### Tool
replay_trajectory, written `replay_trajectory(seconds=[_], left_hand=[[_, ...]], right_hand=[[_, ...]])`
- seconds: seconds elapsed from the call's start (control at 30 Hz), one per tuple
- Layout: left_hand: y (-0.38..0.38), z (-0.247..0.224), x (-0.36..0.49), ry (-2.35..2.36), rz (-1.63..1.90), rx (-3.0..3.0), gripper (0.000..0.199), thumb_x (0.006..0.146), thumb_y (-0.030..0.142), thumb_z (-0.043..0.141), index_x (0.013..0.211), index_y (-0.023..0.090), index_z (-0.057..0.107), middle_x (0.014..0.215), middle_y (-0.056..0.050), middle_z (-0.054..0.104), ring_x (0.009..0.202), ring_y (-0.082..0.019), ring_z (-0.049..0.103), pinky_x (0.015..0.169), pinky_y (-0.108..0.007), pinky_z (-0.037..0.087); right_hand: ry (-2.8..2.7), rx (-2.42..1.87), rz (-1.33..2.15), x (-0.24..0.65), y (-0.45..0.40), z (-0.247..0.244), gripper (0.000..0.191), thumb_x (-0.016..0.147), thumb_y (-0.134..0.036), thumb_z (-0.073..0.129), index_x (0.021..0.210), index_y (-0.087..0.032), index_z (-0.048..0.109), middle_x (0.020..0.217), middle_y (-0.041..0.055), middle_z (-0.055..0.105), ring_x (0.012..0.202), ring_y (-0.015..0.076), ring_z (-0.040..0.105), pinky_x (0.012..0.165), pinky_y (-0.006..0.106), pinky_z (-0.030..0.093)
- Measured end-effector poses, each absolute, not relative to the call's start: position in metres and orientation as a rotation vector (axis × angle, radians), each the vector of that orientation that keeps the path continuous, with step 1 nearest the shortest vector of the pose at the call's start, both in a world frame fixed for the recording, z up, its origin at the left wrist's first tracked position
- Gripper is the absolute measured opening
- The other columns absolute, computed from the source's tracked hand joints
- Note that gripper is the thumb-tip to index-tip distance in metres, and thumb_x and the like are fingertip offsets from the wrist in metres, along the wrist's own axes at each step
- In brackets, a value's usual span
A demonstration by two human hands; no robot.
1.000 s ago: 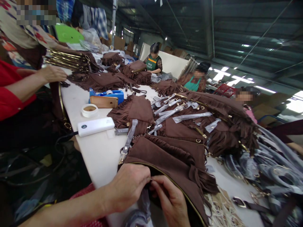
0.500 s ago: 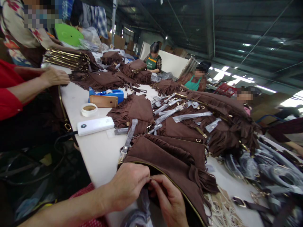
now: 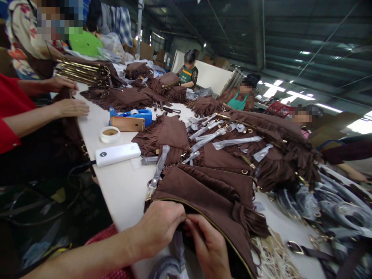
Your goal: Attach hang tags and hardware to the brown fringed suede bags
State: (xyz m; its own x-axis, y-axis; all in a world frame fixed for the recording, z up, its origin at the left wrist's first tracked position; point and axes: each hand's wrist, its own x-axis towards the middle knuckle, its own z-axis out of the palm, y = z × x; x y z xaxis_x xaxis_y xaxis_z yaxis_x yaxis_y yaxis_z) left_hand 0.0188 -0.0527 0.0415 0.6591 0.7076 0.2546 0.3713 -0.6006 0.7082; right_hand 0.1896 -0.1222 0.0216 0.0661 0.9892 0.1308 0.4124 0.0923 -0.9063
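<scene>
A brown fringed handbag [image 3: 194, 192] lies in front of me on the white table, its gold zipper [image 3: 223, 232] open along the near edge. At that opening my left hand [image 3: 164, 221] pinches with thumb and fingertips. Close against it, my right hand [image 3: 210, 244] is also closed in a pinch. Between the fingertips is something too small to make out. A strap wrapped in clear plastic [image 3: 158, 172] is clipped to the bag's left corner. Below my hands rests another plastic-wrapped strap [image 3: 168, 267], partly hidden by them.
More brown fringed bags [image 3: 276, 135] are heaped behind. A white power bank [image 3: 117, 154], a tape roll [image 3: 110, 134], a phone [image 3: 128, 124] and a blue tape dispenser [image 3: 139, 114] lie left. White strings [image 3: 276, 255] and wrapped straps [image 3: 343, 213] lie right. A co-worker's hands [image 3: 68, 107] are far left.
My hands stay almost in place, still pinching at the bag's opening. At left, the co-worker in red has shifted their hands, and both now show on brown material.
</scene>
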Motion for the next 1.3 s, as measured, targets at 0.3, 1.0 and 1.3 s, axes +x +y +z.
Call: replay_trajectory(seconds=[0.3, 1.0, 1.3], left_hand=[[-0.048, 0.05, 0.016, 0.712, 0.755, 2.063, 0.023, 0.091, 0.015, 0.049, 0.073, 0.017, 0.063, 0.069, 0.0, 0.063, 0.065, -0.013, 0.056, 0.064, -0.022, 0.039], [-0.046, 0.045, 0.008, 0.683, 0.792, 2.078, 0.021, 0.087, 0.01, 0.047, 0.08, 0.016, 0.065, 0.072, -0.002, 0.066, 0.066, -0.014, 0.058, 0.065, -0.023, 0.039], [-0.048, 0.047, 0.007, 0.641, 0.809, 1.992, 0.019, 0.088, 0.01, 0.049, 0.083, 0.017, 0.066, 0.073, 0.0, 0.066, 0.066, -0.012, 0.057, 0.067, -0.02, 0.04]], right_hand=[[-1.098, -1.424, 0.986, 0.182, -0.122, 0.013, 0.031, 0.081, -0.043, 0.076, 0.101, -0.019, 0.071, 0.082, 0.0056, 0.075, 0.073, 0.0195, 0.071, 0.062, 0.024, 0.059], [-1.454, -1.544, 0.921, 0.219, -0.153, 0.014, 0.024, 0.088, -0.037, 0.069, 0.11, -0.03, 0.074, 0.099, 0.0054, 0.077, 0.091, 0.0197, 0.072, 0.083, 0.022, 0.056], [-1.223, -1.352, 0.958, 0.182, -0.141, 0.02, 0.018, 0.082, -0.044, 0.076, 0.077, -0.027, 0.08, 0.088, 0.0056, 0.076, 0.081, 0.0202, 0.07, 0.073, 0.024, 0.058]])
